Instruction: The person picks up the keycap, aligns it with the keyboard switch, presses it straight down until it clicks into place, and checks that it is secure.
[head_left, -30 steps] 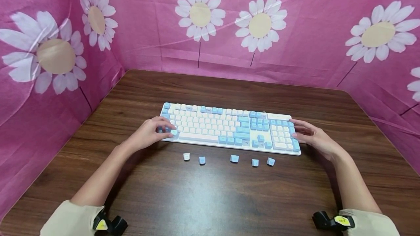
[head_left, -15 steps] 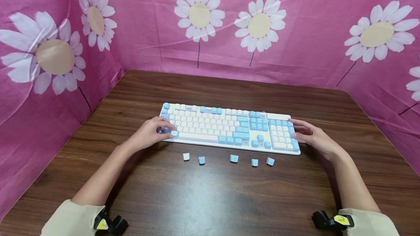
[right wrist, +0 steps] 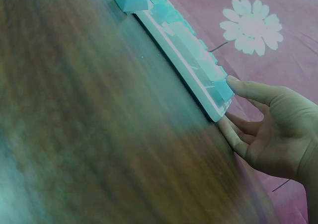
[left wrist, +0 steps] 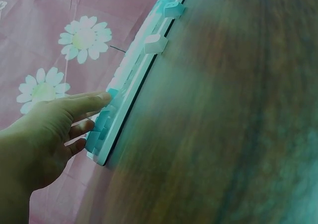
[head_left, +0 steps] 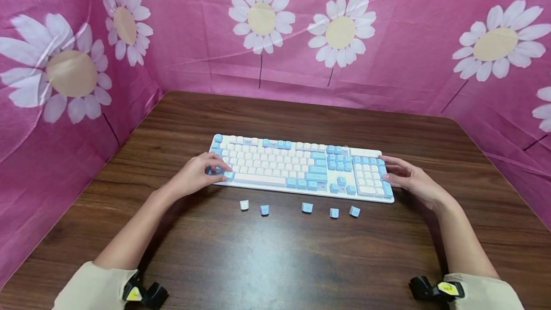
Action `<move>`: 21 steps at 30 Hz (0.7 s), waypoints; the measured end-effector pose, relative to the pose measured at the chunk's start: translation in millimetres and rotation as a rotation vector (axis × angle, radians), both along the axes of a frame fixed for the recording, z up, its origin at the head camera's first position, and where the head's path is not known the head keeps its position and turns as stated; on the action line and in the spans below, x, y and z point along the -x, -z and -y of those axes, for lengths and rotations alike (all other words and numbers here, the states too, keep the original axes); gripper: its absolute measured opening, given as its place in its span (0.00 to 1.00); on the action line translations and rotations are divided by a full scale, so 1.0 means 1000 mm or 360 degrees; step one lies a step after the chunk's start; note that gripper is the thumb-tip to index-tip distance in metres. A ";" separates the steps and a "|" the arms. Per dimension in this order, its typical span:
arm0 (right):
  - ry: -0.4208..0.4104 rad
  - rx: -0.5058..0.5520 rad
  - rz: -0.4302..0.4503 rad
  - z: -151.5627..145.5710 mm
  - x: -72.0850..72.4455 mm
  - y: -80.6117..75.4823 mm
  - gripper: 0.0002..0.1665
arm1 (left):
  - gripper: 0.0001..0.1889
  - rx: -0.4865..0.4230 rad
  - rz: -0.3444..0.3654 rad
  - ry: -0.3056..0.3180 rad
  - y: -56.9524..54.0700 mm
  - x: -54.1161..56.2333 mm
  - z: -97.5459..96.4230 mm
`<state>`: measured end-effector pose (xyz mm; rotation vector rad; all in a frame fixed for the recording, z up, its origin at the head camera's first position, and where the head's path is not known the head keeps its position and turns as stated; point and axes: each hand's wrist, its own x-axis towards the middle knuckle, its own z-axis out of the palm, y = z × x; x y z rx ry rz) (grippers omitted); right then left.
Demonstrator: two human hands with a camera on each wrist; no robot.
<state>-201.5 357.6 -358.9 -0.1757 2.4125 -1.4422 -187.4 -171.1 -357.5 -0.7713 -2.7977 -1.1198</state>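
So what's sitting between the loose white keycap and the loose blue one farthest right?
Three loose blue keycaps, spaced apart on the wood-grain table, lie between the white keycap and the rightmost loose blue keycap. The head view shows it.

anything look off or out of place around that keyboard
Yes: one white keycap and four light blue keycaps lie loose on the table in front of the keyboard, instead of seated on it. Greyish spots on it may be the bare positions, though too small to be sure.
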 end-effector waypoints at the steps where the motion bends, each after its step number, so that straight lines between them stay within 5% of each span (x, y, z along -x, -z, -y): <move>1: 0.0001 0.0003 0.0002 0.000 0.000 0.000 0.39 | 0.09 0.0000 0.0005 -0.0001 0.000 0.000 0.000; 21: 0.0023 -0.0029 0.0021 0.000 -0.001 -0.001 0.40 | 0.09 0.0005 0.0026 -0.0010 0.001 0.002 0.001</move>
